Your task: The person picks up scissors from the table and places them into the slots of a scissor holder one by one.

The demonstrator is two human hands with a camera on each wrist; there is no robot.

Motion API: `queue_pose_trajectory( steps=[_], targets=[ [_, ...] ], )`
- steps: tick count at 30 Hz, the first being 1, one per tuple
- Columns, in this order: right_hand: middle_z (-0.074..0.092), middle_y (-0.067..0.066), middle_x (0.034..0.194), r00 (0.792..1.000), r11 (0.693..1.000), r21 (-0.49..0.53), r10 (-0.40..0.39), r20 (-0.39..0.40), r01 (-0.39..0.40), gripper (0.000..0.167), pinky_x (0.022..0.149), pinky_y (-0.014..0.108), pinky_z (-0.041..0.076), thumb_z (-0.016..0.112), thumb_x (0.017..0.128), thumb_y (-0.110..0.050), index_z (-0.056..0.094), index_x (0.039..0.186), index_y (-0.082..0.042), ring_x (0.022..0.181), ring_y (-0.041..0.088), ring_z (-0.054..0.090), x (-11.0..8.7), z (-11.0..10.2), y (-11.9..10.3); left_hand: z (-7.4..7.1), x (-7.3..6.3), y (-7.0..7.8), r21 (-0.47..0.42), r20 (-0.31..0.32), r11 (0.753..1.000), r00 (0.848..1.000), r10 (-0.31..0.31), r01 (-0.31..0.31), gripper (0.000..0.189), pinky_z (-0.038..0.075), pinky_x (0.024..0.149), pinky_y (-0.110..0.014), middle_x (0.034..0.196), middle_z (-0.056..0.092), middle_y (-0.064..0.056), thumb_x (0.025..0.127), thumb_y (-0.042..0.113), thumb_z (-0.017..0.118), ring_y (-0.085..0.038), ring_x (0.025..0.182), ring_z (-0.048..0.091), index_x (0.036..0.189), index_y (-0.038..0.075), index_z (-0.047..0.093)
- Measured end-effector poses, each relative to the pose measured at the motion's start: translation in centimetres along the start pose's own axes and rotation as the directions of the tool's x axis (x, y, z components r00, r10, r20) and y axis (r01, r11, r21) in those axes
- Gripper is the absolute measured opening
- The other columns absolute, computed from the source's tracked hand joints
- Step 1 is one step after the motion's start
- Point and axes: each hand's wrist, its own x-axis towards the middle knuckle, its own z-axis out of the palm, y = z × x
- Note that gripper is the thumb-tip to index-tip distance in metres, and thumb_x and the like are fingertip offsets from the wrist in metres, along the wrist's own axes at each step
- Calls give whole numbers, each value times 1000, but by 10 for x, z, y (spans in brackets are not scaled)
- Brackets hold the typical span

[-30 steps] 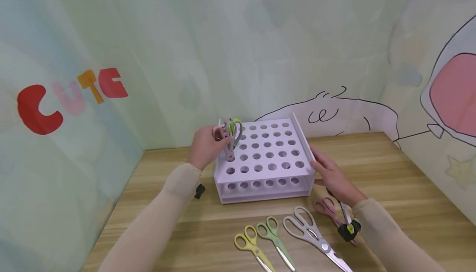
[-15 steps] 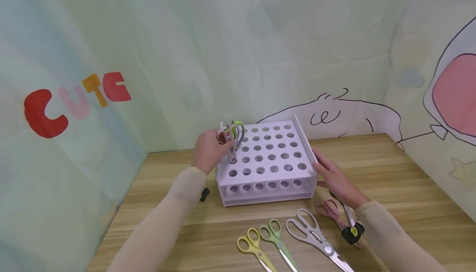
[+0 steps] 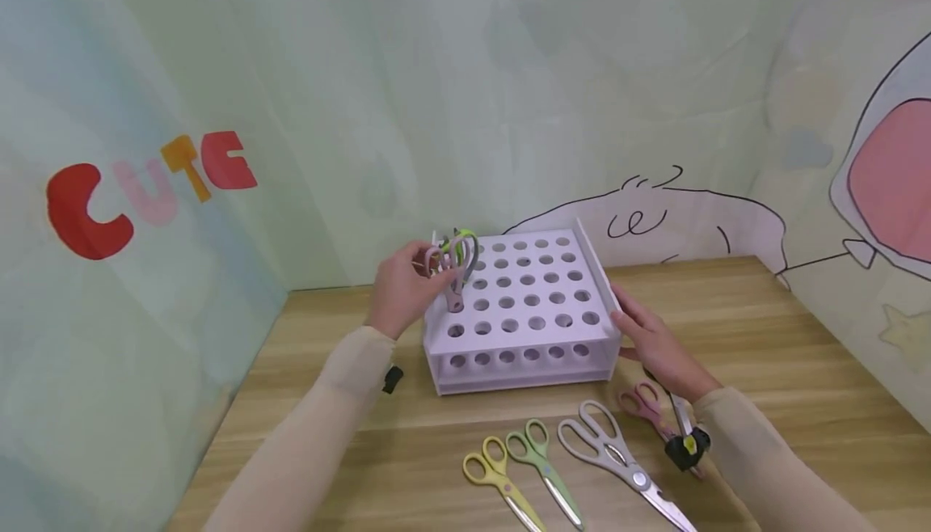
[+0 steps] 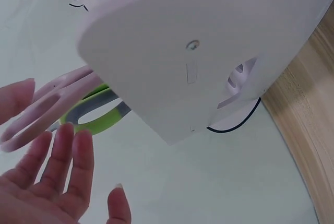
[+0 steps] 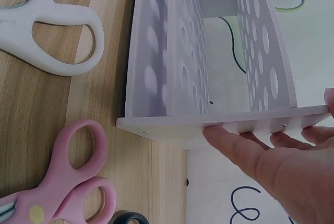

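My left hand (image 3: 403, 293) is at the left side of a white rack (image 3: 534, 338) with rows of round holes. Its thumb and fingers lie loosely either side of the pale pink handles of scissors (image 3: 455, 293) that stand blade-down in a left-column hole. In the left wrist view the fingers are nearly straight beside the pink handle (image 4: 52, 101). Just behind stand grey-and-green scissors (image 3: 471, 253), also in the rack. My right hand (image 3: 658, 354) rests its fingers against the rack's right side panel (image 5: 219, 122), with one fingertip at the panel's upper edge.
In front of the rack lie yellow scissors (image 3: 494, 471), green scissors (image 3: 538, 459), large grey kitchen scissors (image 3: 611, 451) and dark pink scissors (image 3: 643, 403) on the wooden table (image 3: 407, 467). The pink pair is partly under the right wrist and its camera. A printed curtain (image 3: 436, 111) hangs behind.
My left hand has loosened around the pale pink scissors and drawn slightly left, so more of their handles shows. The scissors stay in their hole. The right hand keeps its place at the rack.
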Motion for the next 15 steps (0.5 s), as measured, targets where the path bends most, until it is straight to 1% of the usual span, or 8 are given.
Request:
queue_pose_trajectory(
  steps=[2,5,8,11,13,15],
  targets=[
    [10,18,163,1000,1000,8,-13,-2,13,59,100,60,42,36,109,-30,10,160,-16,143,45,22,2,-1,-1,-3,-3,-1,-26,-21,999,999,24,-25,43,55,80,-35,103,65,-12,84,26,81,-25,93,62,115,3,63],
    [10,19,163,1000,1000,6,-23,-4,23,59,99,61,42,36,109,-30,10,160,-16,143,45,22,3,-2,-3,-6,-10,-2,-73,-59,997,998,29,-33,51,52,88,-38,115,61,-11,85,29,79,-27,103,59,124,2,59],
    [9,20,163,1000,1000,13,-20,1,20,59,100,61,42,36,109,-28,9,160,-16,143,46,21,2,-3,-4,-6,-22,-6,-140,-94,990,995,-21,8,58,50,90,-39,121,56,-10,86,28,77,-28,106,55,132,4,52],
    [9,18,163,1000,1000,-4,-2,3,2,59,100,60,42,35,109,-29,9,160,-18,143,45,22,1,-3,-4,-5,-35,-12,-208,-113,977,991,-70,45,60,49,88,-40,124,52,-12,87,22,75,-30,105,55,136,3,46],
    [9,17,164,1000,1000,-17,7,2,-7,59,101,59,42,35,109,-30,9,160,-19,143,44,22,1,-2,-3,-4,-44,-17,-231,-116,970,988,-103,74,60,50,84,-40,125,49,-13,88,18,73,-31,105,55,138,2,43],
    [9,15,164,1000,999,-32,19,0,-19,59,100,59,42,35,109,-32,9,160,-20,144,44,22,0,-2,-2,-2,-54,-23,-238,-125,967,985,-119,87,60,50,81,-40,126,47,-14,88,14,72,-33,104,55,137,1,41]
  ],
)
